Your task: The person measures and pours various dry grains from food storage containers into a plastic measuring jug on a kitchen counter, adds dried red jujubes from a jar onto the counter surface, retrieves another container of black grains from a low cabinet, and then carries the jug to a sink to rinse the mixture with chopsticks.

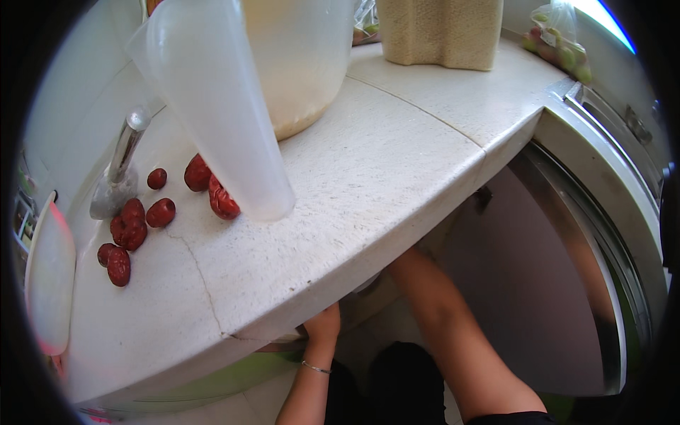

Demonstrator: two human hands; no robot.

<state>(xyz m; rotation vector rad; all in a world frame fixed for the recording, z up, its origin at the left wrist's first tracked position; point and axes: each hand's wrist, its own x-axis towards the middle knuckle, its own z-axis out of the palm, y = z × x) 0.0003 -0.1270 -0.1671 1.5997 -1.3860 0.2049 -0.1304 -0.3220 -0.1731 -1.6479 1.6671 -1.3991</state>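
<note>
Both my arms reach under the front edge of a speckled white countertop [340, 223]. My left hand [323, 321] is at the underside, its back and wrist showing with a thin bracelet below; its fingers are hidden. My right forearm runs up into the open cabinet below, and the hand itself is out of view behind the counter edge. Part of a pale object [366, 284] shows between the arms, too covered to identify. An open grey cabinet door [510, 287] with a metal frame stands beside my right arm.
On the countertop lie several dried red dates [127, 226], a metal scoop [123, 151], a tapered translucent plastic container [223, 117], a large translucent tub [303, 64] and a grain-filled container [441, 37]. A bag of fruit [563, 50] sits far right; a cutting board [50, 281] stands left.
</note>
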